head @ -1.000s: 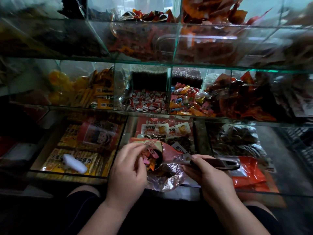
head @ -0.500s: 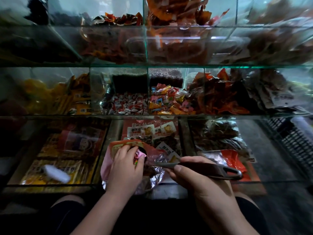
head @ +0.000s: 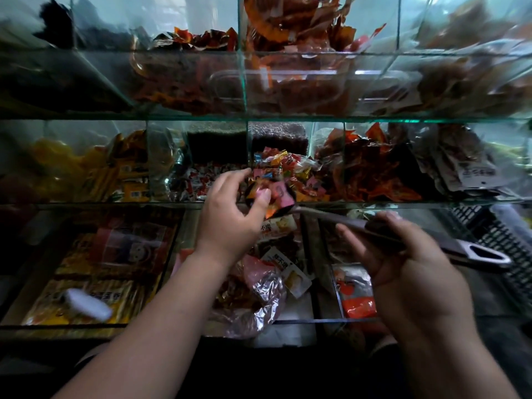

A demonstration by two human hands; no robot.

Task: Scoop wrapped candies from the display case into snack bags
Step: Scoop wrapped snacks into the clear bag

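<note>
The right hand [head: 408,263] gripping the scoop [head: 472,253] and the left hand [head: 230,217] cupping wrapped candies [head: 277,191] on its bowl have lifted from the snack bag [head: 259,286] to the middle shelf [head: 115,203], likely reloading.

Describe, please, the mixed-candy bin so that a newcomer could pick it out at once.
In the glass case, take the middle tier. The bin sits at its centre, just beyond the left hand. Only its wrappers mix pink, yellow and orange; its neighbours hold red-and-white candies and dark red packets.
</note>
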